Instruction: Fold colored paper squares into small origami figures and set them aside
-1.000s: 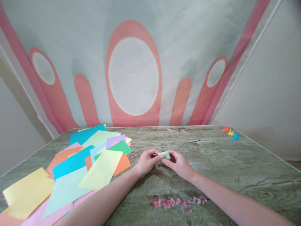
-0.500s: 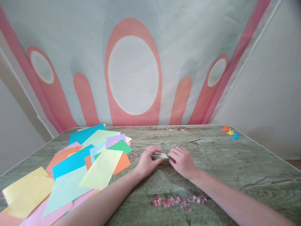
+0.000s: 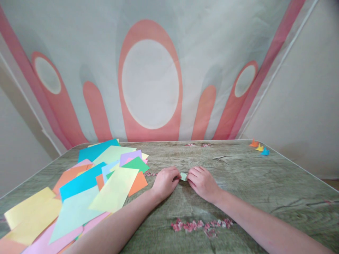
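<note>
A small pale green folded paper [image 3: 183, 176] is held between both hands near the middle of the wooden-patterned table [image 3: 238, 183]. My left hand [image 3: 166, 182] pinches its left side, the fingers curled together. On the right side, my right hand [image 3: 202, 182] grips the paper with closed fingers, knuckles up. The fingers partly cover the paper, so its full shape is hidden.
Many coloured sheets lie overlapped on the left, among them a pale yellow sheet [image 3: 116, 188] and a blue sheet [image 3: 79, 181]. Small folded papers in orange [image 3: 253, 143], yellow [image 3: 260, 147] and blue [image 3: 265, 152] stand at the back right. A patterned backdrop [image 3: 190, 53] rises behind.
My left hand's fingers have curled inward, from a spread pinch to a tighter one. My right hand has shifted slightly left, and the green paper is turned and looks more compact.
</note>
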`<control>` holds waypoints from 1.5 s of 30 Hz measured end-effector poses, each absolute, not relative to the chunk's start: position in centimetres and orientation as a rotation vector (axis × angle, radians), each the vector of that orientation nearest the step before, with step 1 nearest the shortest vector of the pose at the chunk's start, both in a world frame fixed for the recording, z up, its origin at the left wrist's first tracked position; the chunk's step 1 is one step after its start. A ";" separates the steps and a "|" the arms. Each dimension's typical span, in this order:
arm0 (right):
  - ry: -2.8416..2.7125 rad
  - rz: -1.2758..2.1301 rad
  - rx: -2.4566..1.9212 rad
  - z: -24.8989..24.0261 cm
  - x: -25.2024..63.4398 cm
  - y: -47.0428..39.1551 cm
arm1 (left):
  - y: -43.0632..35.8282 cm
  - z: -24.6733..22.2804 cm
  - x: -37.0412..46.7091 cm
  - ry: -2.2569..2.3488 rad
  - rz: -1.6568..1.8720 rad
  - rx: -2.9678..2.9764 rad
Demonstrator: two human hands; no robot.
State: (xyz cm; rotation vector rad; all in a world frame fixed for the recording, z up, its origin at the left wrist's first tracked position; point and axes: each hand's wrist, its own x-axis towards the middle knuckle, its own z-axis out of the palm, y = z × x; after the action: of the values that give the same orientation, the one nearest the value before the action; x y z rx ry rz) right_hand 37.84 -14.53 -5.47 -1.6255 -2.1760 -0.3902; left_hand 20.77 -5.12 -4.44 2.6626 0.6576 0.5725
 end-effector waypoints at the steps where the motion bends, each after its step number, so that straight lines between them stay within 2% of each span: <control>1: -2.179 -0.381 -1.627 -5.5 37.9 -14.5 | -5.2 -4.4 20.7 0.632 0.556 2.674; 7: -2.184 -0.285 -1.644 -5.2 38.0 -14.4 | -5.4 -3.9 20.5 0.577 0.518 2.733; 19: -1.912 0.198 -1.627 -6.0 39.2 -13.2 | -4.5 -4.9 21.0 0.773 0.583 2.598; 29: -1.772 0.249 -1.693 -6.7 38.9 -12.3 | -4.3 -5.0 21.5 0.980 0.542 2.619; 45: -1.720 0.257 -1.743 -7.3 38.9 -12.0 | -4.1 -5.5 21.6 1.000 0.556 2.575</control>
State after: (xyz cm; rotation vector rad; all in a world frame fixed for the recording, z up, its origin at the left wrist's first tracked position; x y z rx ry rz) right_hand 38.95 -12.00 -7.35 -1.7428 -1.7200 0.2573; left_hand 21.57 -4.12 -5.46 2.5749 0.9999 0.5558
